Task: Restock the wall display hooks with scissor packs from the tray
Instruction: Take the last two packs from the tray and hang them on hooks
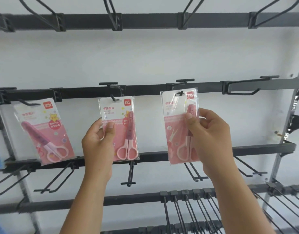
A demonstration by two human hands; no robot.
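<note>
Three pink scissor packs hang along the middle rail of the wall display. The left pack (pixel 44 130) hangs tilted on its hook, untouched. My left hand (pixel 98 144) pinches the left edge of the middle pack (pixel 121 127), whose hole sits on a hook (pixel 113 97). My right hand (pixel 211 141) grips the right pack (pixel 177 127) by its right side, thumb on the front; its hang hole is over a hook tip (pixel 180 94). The tray is not in view.
An empty hook (pixel 240 89) sticks out to the right on the same rail. Empty black wire hooks (pixel 131 174) jut from the rail below, and a dense row of hooks (pixel 187 208) fills the lower right. A metal upright (pixel 285 132) stands at right.
</note>
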